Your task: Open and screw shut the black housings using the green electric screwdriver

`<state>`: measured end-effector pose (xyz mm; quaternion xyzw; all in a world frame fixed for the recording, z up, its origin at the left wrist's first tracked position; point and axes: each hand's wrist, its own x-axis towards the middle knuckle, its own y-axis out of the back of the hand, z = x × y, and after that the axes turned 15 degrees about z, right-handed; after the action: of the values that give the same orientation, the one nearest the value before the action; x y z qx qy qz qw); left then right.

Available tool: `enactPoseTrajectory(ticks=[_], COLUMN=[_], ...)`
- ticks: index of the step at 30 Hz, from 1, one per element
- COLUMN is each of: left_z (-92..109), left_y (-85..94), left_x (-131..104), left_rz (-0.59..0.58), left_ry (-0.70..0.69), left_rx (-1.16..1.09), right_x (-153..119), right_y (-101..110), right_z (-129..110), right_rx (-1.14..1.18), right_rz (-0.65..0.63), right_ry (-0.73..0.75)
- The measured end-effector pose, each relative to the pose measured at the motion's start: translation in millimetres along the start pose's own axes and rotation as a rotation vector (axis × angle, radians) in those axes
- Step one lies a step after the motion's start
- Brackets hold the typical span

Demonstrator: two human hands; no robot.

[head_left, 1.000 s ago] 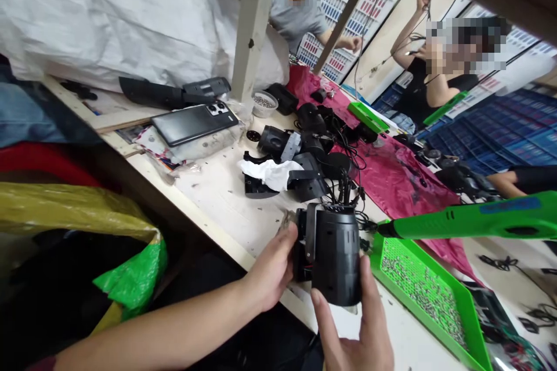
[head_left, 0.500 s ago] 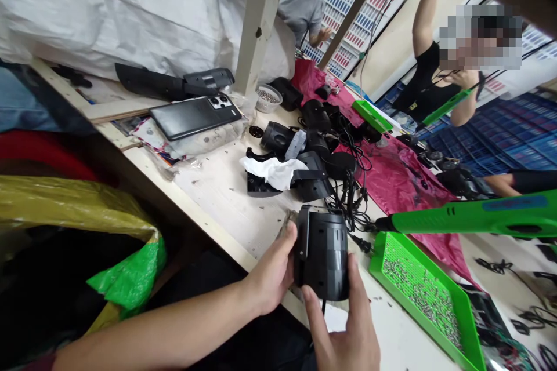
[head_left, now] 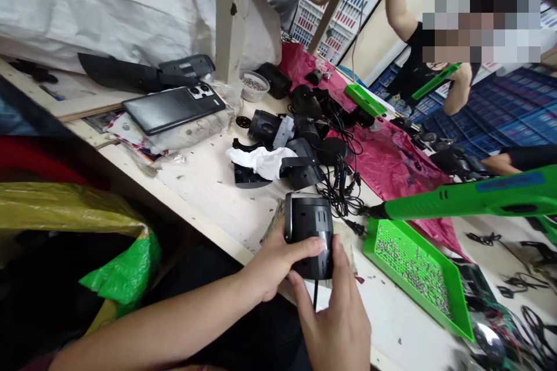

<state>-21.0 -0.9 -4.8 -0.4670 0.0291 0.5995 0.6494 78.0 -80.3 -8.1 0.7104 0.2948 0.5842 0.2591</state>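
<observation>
Over the table's near edge, a black cylindrical housing [head_left: 310, 217] with a curved bracket and a cord from its lower end is held in both hands. My left hand [head_left: 276, 261] grips its left side, thumb laid across the front. My right hand [head_left: 337, 313] has its fingers along the right side and its thumb at the lower end. Just right of it, a green electric screwdriver [head_left: 461, 194] points its black tip toward the housing, apart from both hands. Below the screwdriver is a green tray [head_left: 463, 307] holding many small screws.
Behind the housing lie black parts [head_left: 300, 171], a white cloth [head_left: 261, 161] and tangled black cords [head_left: 348, 191]. A phone [head_left: 174, 107] rests on a packet near a wooden post [head_left: 232, 17]. Pink plastic [head_left: 374, 156] covers the far side, where a person in black [head_left: 413, 55] stands.
My left thumb has moved from the housing's side onto its front. The housing has turned slightly. The whole view has shifted, so things appear further left and higher.
</observation>
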Motion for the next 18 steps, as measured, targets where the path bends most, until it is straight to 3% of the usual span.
enactPoseTrajectory(ticks=[5, 15, 18], left_z=[0.4, -2.1, -1.6], left_y=[-5.0, -7.1, -8.1], left_x=[1.8, 0.3, 0.1], left_rz=[0.012, 0.004, 0.047], left_ry=[0.035, -0.062, -0.050], left_rx=[-0.019, 0.087, 0.094], right_x=[-0.1, -1.5, -1.6], right_y=[-0.6, -2.6, -0.8], right_z=[-1.1, 0.1, 4.7], right_rx=[0.017, -0.005, 0.136], right_rz=[0.001, 0.036, 0.014], right_ry=[0.002, -0.042, -0.084])
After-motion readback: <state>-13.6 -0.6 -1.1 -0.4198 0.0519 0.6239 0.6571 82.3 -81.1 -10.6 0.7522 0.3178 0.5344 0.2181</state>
